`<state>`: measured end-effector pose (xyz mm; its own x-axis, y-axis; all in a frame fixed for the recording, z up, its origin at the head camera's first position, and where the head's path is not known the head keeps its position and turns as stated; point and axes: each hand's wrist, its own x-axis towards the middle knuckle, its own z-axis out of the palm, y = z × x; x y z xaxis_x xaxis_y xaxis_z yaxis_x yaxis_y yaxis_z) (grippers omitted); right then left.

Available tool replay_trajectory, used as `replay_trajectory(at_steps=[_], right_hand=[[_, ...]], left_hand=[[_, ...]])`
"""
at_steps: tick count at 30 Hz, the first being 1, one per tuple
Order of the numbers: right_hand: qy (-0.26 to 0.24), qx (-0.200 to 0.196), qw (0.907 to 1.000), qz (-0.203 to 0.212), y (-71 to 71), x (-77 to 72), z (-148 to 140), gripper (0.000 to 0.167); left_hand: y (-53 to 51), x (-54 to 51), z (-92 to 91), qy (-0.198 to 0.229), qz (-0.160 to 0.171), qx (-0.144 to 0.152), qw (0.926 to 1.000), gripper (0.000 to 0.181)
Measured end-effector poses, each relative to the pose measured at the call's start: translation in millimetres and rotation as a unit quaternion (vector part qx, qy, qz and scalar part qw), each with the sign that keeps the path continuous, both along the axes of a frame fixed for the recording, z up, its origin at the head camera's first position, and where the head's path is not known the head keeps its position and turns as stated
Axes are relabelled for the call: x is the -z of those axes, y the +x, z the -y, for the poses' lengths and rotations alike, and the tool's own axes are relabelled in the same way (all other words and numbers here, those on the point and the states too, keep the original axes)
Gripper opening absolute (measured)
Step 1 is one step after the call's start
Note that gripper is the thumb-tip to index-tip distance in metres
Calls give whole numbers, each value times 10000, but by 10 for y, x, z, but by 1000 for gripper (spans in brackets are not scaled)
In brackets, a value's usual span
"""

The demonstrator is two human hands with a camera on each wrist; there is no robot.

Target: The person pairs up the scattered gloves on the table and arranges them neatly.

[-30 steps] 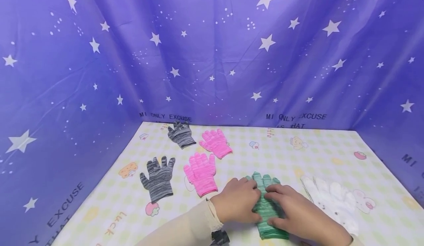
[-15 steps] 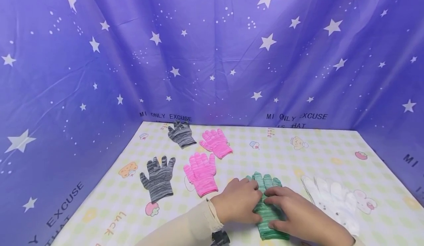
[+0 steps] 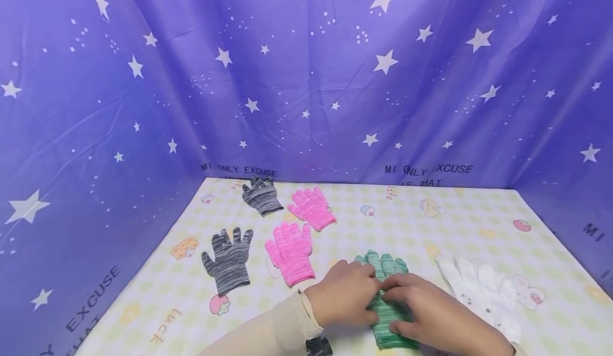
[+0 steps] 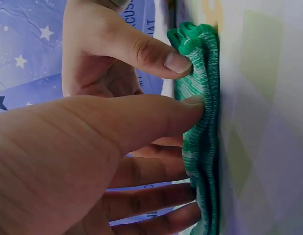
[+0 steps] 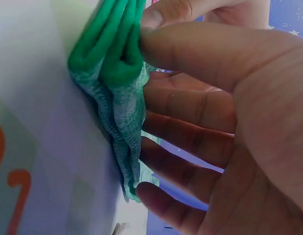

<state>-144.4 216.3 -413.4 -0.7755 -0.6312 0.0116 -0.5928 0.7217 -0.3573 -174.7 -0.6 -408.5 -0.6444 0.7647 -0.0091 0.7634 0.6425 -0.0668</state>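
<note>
Two green knit gloves (image 3: 390, 319) lie stacked flat on the table, their two cuffs (image 5: 124, 73) showing one on the other in the right wrist view. My left hand (image 3: 342, 295) rests on their left side, thumb and fingertips touching the upper glove. From the right, my right hand (image 3: 433, 313) touches the same glove with its thumb and slightly bent fingers. In the left wrist view, the tip of a thumb (image 4: 183, 105) presses the fabric's upper face. The hands cover part of the green gloves' middle.
To the left lie two pink gloves (image 3: 292, 255) and two grey-black gloves (image 3: 229, 263), each apart from the others. White gloves (image 3: 483, 287) lie right of the green ones, partly behind my right forearm. A purple star-printed curtain (image 3: 306, 79) surrounds the checked tabletop (image 3: 383, 228).
My hands stay on the green gloves with hardly any movement. The right fingers shift very slightly; the other gloves lie as before.
</note>
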Motion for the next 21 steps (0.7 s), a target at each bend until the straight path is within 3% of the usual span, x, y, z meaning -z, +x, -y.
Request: replay_trajectory(at_steps=[7, 14, 21], right_hand=[[-246, -107, 9996, 21, -10, -16, -3, 34], [-173, -105, 9997, 168, -19, -12, 3, 31], [-493, -341, 9981, 136, -24, -28, -13, 27]], left_hand=[[11, 1, 0, 214, -340, 181, 9990, 27], [27, -5, -3, 110, -94, 159, 9998, 26], [36, -11, -5, 242, -68, 203, 9995, 28]])
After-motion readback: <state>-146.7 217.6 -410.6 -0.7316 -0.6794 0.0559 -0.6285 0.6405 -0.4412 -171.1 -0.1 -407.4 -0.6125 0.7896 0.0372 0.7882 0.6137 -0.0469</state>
